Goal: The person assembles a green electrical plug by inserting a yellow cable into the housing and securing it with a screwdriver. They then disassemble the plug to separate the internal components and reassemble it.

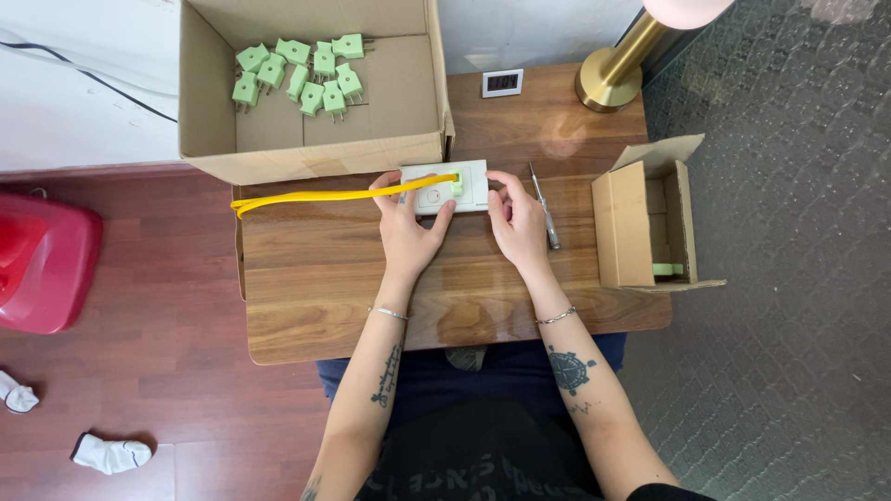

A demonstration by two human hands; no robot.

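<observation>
Wooden table point(325, 278), large cardboard box point(408, 93) at far left corner, small box point(626, 227) at right edge, white socket plate point(473, 190), screwdriver point(546, 209), lamp base point(608, 83) far right
</observation>
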